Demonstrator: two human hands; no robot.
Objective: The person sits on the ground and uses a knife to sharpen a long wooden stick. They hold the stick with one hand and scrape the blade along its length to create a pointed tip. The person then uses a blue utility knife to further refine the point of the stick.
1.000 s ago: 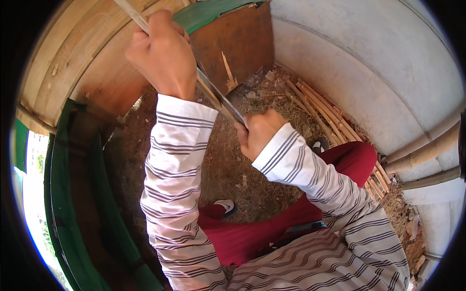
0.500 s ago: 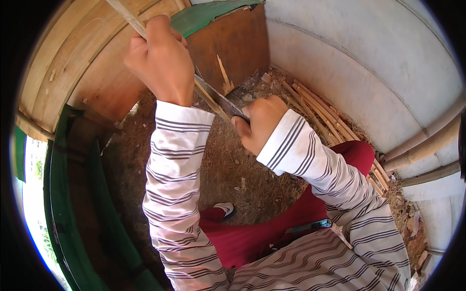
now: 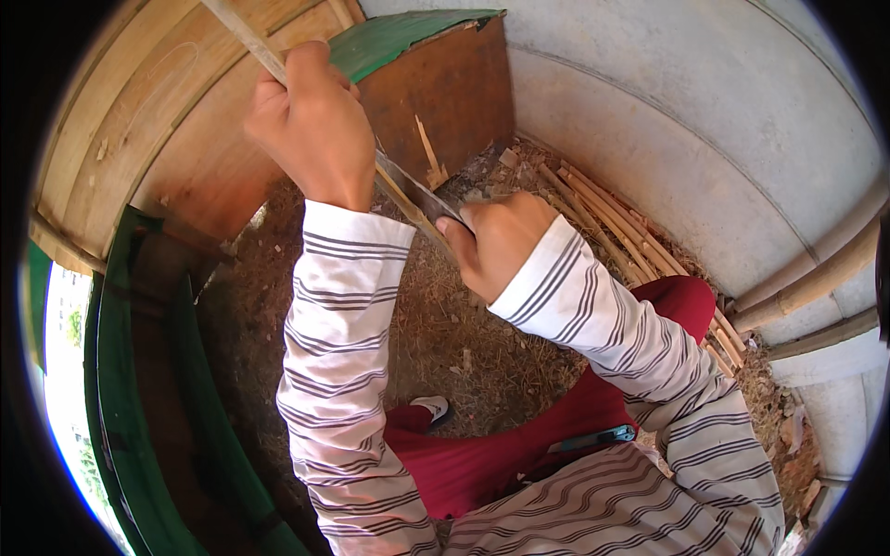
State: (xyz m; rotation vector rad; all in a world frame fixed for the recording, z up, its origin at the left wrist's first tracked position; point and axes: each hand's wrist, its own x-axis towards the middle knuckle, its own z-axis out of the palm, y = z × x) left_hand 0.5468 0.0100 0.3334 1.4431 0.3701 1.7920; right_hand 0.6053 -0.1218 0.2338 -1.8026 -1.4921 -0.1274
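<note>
My left hand (image 3: pixel 318 130) is closed around a long, thin wooden strip (image 3: pixel 243 35), which looks like split bamboo. It slants from the upper left down toward my other hand. In my right hand (image 3: pixel 503 239) is a knife, its dark flat blade (image 3: pixel 422 193) pointing up and left along the strip's lower part. Blade and strip lie very close together; whether they touch I cannot tell. The knife's handle is hidden in my fist, and my left hand covers the middle of the strip.
Several cut sticks (image 3: pixel 616 222) lie on the ground along the pale curved wall (image 3: pixel 667 111). A splintered wood piece (image 3: pixel 426 148) stands by a brown box (image 3: pixel 445 83) with a green cover (image 3: pixel 399 42). Green-edged boards (image 3: pixel 116 352) rise at left. Straw and chips litter the dirt floor (image 3: pixel 454 343).
My left hand has shifted slightly down and right with the strip. My right hand and the knife have moved only a little, slightly downward.
</note>
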